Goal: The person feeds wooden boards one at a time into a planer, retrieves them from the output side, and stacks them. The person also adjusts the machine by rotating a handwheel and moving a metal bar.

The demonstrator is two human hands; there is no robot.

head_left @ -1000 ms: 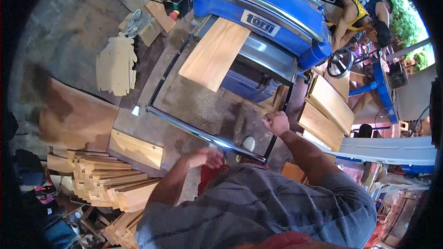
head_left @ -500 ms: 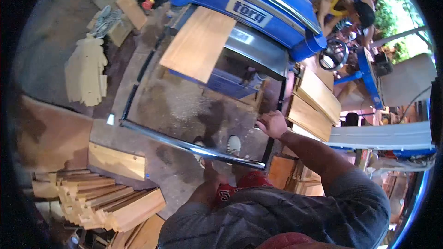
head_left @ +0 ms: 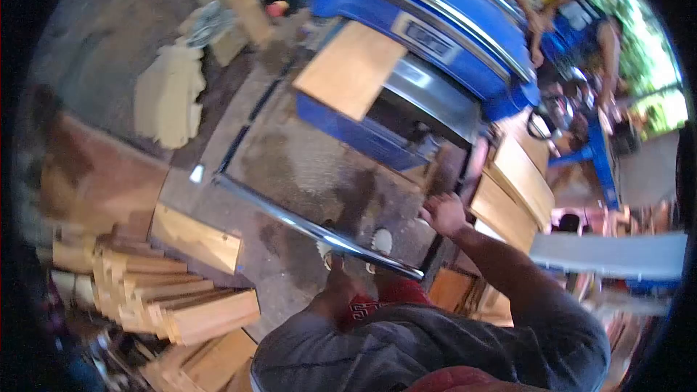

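Observation:
My right hand (head_left: 444,214) hangs beside the dark right side bar of the metal frame, its fingers loosely bent and apart. Nothing shows in its grasp, though motion blurs the fingertips. My left hand (head_left: 337,292) is low by my leg, with its fingers hidden. Ahead stands a blue machine (head_left: 348,141), and a flat wooden board (head_left: 352,69) lies on its bed, jutting out toward me at the left. A shiny metal bar (head_left: 319,232) crosses in front of my shoes, forming the near side of the frame.
Stacked wooden pieces (head_left: 210,316) lie at lower left, near a single plank (head_left: 196,236). More boards (head_left: 504,199) lean on the right. Beyond them, people (head_left: 573,29) work near a blue metal stand (head_left: 601,152). Pale flat scraps (head_left: 170,94) rest on the left floor.
My view has swung, so the machine and floor sit farther right in the picture. My right hand stays near the side bar. At upper right, a co-worker's posture has changed. The board remains on the machine.

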